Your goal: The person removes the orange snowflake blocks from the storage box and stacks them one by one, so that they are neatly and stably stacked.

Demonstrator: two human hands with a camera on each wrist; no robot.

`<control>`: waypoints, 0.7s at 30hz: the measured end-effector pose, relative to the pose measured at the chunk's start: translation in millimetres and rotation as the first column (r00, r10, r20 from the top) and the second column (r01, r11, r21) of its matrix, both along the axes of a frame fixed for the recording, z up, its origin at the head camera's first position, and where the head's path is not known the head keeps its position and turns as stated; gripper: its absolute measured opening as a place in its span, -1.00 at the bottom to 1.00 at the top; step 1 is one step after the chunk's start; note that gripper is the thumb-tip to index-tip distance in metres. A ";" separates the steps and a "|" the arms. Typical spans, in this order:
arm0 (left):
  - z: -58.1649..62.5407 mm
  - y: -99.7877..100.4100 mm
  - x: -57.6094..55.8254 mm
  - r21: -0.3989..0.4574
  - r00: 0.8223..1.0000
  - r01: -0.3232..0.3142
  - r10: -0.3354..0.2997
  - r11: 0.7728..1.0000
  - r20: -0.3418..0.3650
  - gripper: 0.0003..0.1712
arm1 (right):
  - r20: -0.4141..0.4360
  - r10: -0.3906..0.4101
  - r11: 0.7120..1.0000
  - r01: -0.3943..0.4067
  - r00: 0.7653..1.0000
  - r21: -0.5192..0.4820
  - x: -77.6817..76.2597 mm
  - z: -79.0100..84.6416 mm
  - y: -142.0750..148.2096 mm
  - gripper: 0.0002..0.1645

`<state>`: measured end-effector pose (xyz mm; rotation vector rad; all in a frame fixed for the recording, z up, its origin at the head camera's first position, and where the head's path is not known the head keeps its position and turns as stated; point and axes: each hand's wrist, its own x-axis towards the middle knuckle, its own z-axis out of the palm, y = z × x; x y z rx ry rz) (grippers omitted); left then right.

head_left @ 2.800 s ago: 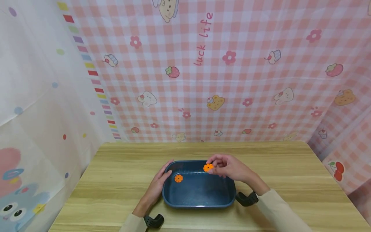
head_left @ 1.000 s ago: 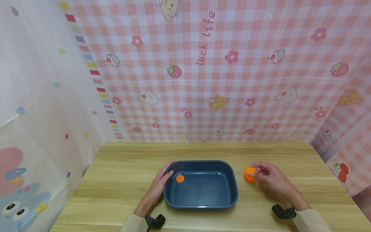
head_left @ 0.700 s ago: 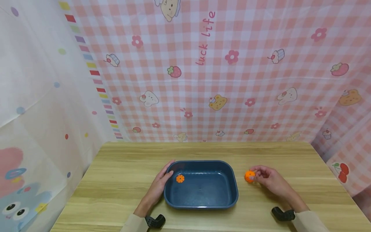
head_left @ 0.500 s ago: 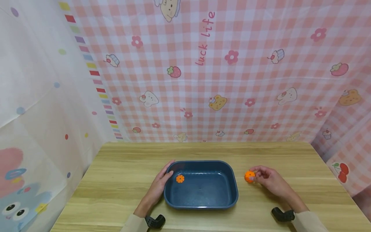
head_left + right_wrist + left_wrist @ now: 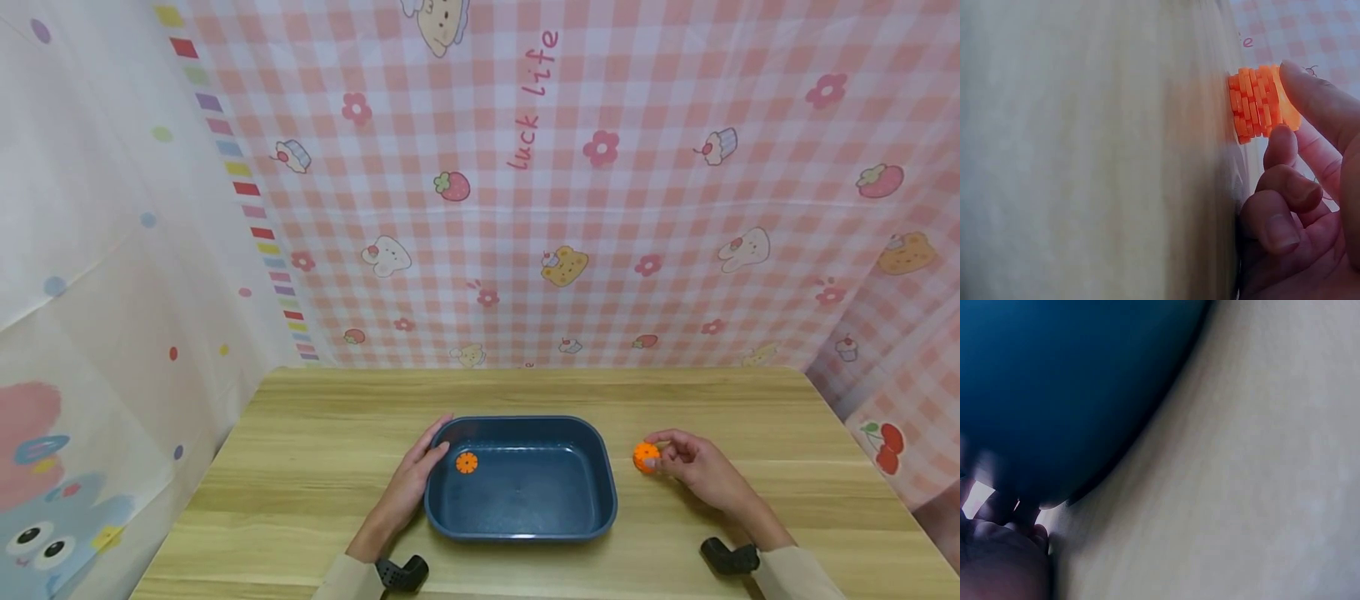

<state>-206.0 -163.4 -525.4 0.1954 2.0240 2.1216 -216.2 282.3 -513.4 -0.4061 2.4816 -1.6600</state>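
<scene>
On the table stands a dark blue plastic basin (image 5: 521, 500), with one flat orange notched disc (image 5: 467, 462) inside near its left end. My left hand (image 5: 408, 479) holds the basin's left side, thumb at the rim and fingers along the outer wall; its fingers show only partly in the left wrist view. Right of the basin, my right hand (image 5: 693, 467) pinches the top of an orange disc stack (image 5: 1254, 105) between thumb and index finger. Several notched discs lie one on another in that stack, and the other fingers are curled below.
The wooden table (image 5: 315, 483) bears both the basin and the stack. A pink checked curtain (image 5: 495, 208) hangs behind the table's back edge. Black wrist cameras (image 5: 402, 573) sit on both wrists, just above the table.
My right hand has moved right from over the basin with an orange disc and come down onto the stack. Over the last half second it barely moves. The left hand stays on the basin.
</scene>
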 end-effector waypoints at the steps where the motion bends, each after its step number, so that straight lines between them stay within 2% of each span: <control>1: 0.2 0.1 0.2 0.001 1.000 0.000 0.000 1.000 -0.002 -0.38 | -0.005 0.004 1.000 -0.004 1.000 -0.001 0.0 -0.1 0.2 -0.59; 13: 0.2 0.2 1.0 0.007 1.000 -0.006 0.006 1.000 -0.004 -0.38 | -0.032 0.013 1.000 -0.013 0.999 0.016 -0.6 -2.2 1.7 -0.63; 21: 0.0 0.0 0.6 0.001 1.000 -0.002 0.002 1.000 -0.005 -0.38 | -0.015 -0.002 0.999 0.003 1.000 0.043 -1.2 -1.2 1.5 -0.68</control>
